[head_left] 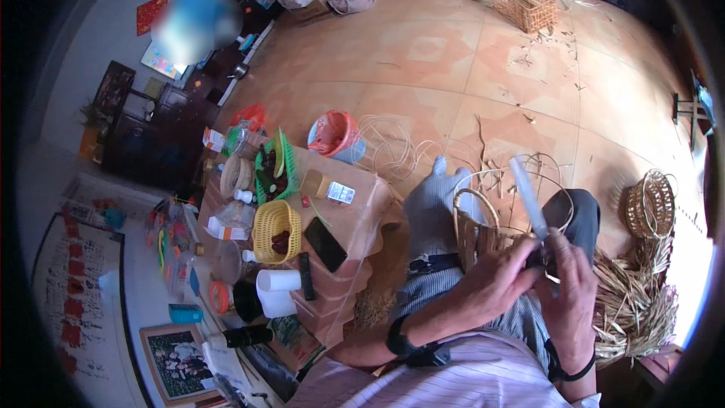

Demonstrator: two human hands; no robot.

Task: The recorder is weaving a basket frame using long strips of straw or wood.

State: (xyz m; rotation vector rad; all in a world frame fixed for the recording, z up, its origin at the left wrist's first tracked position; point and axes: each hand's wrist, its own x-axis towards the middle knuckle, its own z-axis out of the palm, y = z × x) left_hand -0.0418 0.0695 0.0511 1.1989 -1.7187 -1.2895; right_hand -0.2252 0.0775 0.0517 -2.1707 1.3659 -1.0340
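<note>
A knife (529,198) points up and away from me, its pale blade slightly blurred. My right hand (568,278) is closed around its lower end, where something dark shows between my hands. My left hand (504,278) is closed right beside it, fingertips near the base of the blade; what it grips is hidden. Behind my left hand, a woven basket (474,240) with an arched handle rests at my lap, partly covered by my fingers and forearm. Thin cane strips (504,174) loop up and around the blade from the basket's side.
To the left, a table (343,287) bears a phone (325,245), a yellow basket (273,231) and a green basket (276,174). A bucket (337,134) stands behind it. On the right are a small woven basket (649,204) and dry strips (634,302).
</note>
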